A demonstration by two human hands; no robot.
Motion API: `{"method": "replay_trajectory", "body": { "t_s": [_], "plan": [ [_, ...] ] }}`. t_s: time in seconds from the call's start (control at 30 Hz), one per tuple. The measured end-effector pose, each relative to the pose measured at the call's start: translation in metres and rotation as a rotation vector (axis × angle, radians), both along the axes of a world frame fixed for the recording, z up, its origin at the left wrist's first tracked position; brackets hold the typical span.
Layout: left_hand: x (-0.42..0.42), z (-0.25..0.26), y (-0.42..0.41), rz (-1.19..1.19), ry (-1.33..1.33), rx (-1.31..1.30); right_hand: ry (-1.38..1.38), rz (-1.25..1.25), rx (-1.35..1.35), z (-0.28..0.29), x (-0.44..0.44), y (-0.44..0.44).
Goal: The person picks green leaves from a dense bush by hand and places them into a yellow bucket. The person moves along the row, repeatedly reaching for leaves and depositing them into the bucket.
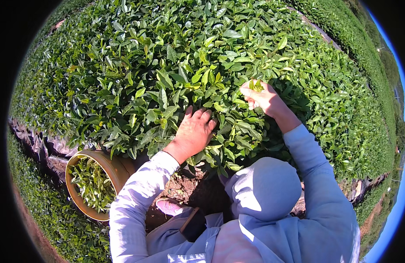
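Note:
A dense hedge of green, leafy bushes that look like tea (150, 75) spreads before me. My left hand (195, 131) lies back up on the near side of the foliage, fingers pointing into the leaves; its fingertips are partly hidden, and whether they grip a stem does not show. Further right and higher, my right hand (260, 97) is closed around a few small yellow-green leaves (256, 86), just above the bush. At the lower left stands a yellow round bucket (118, 167), tilted towards the view, with many picked leafy shoots (92, 184) inside.
Bare brown soil (184, 184) lies below the hedge, beside a pink shoe (169, 206). A dark object (193, 225) rests at my lap. Crumpled sheeting (59, 144) runs along the row's left edge. Further hedge rows (370, 65) stand on the right and lower left.

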State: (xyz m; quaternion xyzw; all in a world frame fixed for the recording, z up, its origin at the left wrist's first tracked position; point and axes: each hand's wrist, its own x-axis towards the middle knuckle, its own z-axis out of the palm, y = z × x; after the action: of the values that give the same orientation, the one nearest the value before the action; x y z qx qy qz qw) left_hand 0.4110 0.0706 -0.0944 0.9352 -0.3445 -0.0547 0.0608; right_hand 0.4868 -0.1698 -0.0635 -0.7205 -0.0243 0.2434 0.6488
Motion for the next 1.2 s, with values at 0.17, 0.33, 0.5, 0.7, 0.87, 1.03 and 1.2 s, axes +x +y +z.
{"method": "replay_trajectory", "body": {
  "t_s": [0.17, 0.33, 0.5, 0.7, 0.87, 1.03, 1.2],
  "plan": [
    [0.000, -0.003, 0.001, 0.006, 0.024, -0.040, -0.452, 0.047, -0.351, -0.009, 0.013, 0.033],
    [0.000, -0.003, 0.003, 0.011, 0.021, -0.038, -0.793, 0.120, -0.672, -0.015, 0.027, 0.071],
    [0.001, -0.001, 0.001, -0.001, 0.020, 0.005, 0.000, -0.283, 0.069, -0.040, 0.036, 0.076],
    [-0.001, -0.001, 0.008, 0.012, 0.046, 0.009, 0.662, 0.247, 0.343, -0.016, -0.051, 0.053],
    [0.005, 0.003, 0.004, -0.003, 0.022, -0.068, 0.215, 0.014, 0.132, 0.005, 0.002, 0.037],
    [0.024, 0.019, 0.020, 0.048, -0.217, -0.271, 0.098, -0.080, -0.055, 0.005, 0.031, 0.062],
    [0.038, 0.010, 0.048, 0.244, -0.098, 0.010, 0.002, -0.165, -0.165, -0.010, 0.038, 0.065]
  ]
}}
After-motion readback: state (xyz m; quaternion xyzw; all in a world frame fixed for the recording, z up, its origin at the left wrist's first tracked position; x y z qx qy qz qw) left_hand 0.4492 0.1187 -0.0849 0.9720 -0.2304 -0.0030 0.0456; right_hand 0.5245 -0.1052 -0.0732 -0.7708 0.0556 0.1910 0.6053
